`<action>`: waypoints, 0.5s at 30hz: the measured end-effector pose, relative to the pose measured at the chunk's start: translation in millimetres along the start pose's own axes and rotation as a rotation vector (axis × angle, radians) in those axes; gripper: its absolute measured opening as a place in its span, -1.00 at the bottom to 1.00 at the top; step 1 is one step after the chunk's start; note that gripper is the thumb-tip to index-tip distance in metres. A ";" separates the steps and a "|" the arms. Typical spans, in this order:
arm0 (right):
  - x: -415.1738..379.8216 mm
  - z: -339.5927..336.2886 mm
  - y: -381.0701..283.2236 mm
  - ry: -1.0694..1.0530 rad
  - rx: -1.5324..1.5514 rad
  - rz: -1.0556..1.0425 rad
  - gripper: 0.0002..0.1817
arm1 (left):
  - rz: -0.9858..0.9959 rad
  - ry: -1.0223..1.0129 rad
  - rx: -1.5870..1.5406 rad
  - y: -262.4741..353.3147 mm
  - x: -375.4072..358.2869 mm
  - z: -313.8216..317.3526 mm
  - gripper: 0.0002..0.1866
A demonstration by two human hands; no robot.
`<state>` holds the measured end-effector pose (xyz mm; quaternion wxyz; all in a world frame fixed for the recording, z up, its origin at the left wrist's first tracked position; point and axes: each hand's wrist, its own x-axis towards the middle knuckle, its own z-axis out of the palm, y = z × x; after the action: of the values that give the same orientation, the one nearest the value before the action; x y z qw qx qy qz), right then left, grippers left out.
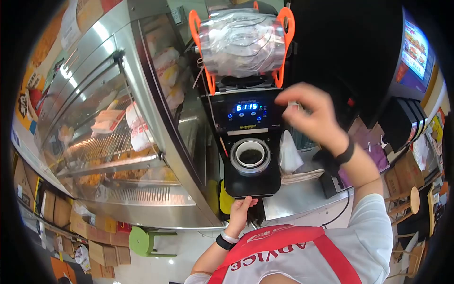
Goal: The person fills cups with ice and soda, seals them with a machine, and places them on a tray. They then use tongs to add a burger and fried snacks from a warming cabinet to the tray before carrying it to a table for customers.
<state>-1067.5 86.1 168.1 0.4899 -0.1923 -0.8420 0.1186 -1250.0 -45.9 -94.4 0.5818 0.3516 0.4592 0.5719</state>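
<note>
A black cup sealing machine (222,120) with a lit display reading "6115" stands in front of me. A white cup (238,156) with dark contents sits upright in the round holder of its pulled-out tray (253,184). My left hand (240,214) has its fingers closed on the front edge of that tray. My right hand (314,116) is raised just right of the control panel. Its fingers are bent and slightly blurred, with a gap between thumb and forefinger and nothing seen between them. Above the panel, a roll of clear sealing film (242,42) hangs between orange holders.
A glass-fronted food warmer (165,189) with fried food and paper bags stands close on the left. Right of the machine are a white plastic bag (289,154) and a metal counter (302,201). A green stool (141,240) and cardboard boxes (101,253) are on the floor.
</note>
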 end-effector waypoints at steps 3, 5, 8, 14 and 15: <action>49.3 -46.6 6.6 0.460 0.047 -0.078 -0.88 | -0.056 0.049 0.014 7.2 27.2 0.2 -0.68; 87.4 -70.5 44.0 0.552 0.177 -0.125 -0.74 | -0.026 0.026 0.021 9.7 55.6 0.7 -0.68; 123.8 -73.9 94.0 0.581 0.229 0.130 -0.53 | -0.044 0.075 0.019 22.6 91.5 7.7 -0.68; 150.2 -60.4 137.2 0.492 0.138 0.367 -0.02 | -0.125 0.152 0.026 33.8 138.8 16.5 -0.70; 154.6 -60.2 138.2 0.480 0.146 0.357 0.00 | -0.138 0.172 0.032 33.7 142.3 17.6 -0.71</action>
<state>-1055.4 278.9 264.6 0.6587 -0.3240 -0.6445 0.2140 -1255.8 100.1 -75.9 0.5727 0.2780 0.5395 0.5511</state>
